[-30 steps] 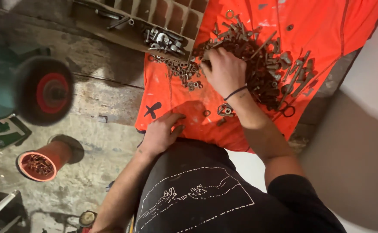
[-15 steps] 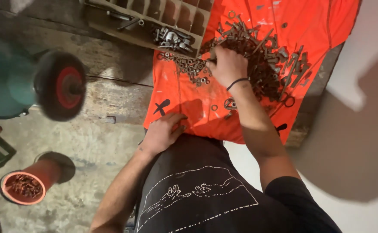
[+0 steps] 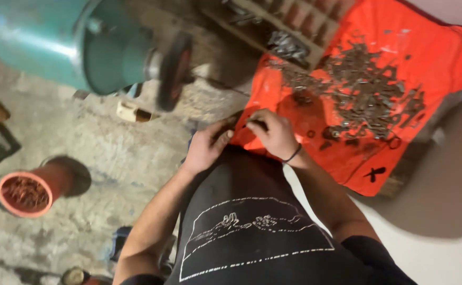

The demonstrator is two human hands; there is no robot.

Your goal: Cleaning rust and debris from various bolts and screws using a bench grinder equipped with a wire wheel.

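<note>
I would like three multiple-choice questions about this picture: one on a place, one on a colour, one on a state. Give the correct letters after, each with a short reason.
1. Where does the pile of metal parts lie?
A. in the pot
B. on the cloth
C. on the bare floor

2. What colour is the cloth?
A. orange-red
B. blue
C. white

3. How are the two hands placed?
A. far apart
B. raised high above the cloth
C. close together at the cloth's near edge

Answers:
1 B, the parts are spread on the cloth.
2 A, the fabric is bright orange-red.
3 C, the left hand and right hand meet at the cloth's edge; any small thing between them is too blurred to tell.
</note>
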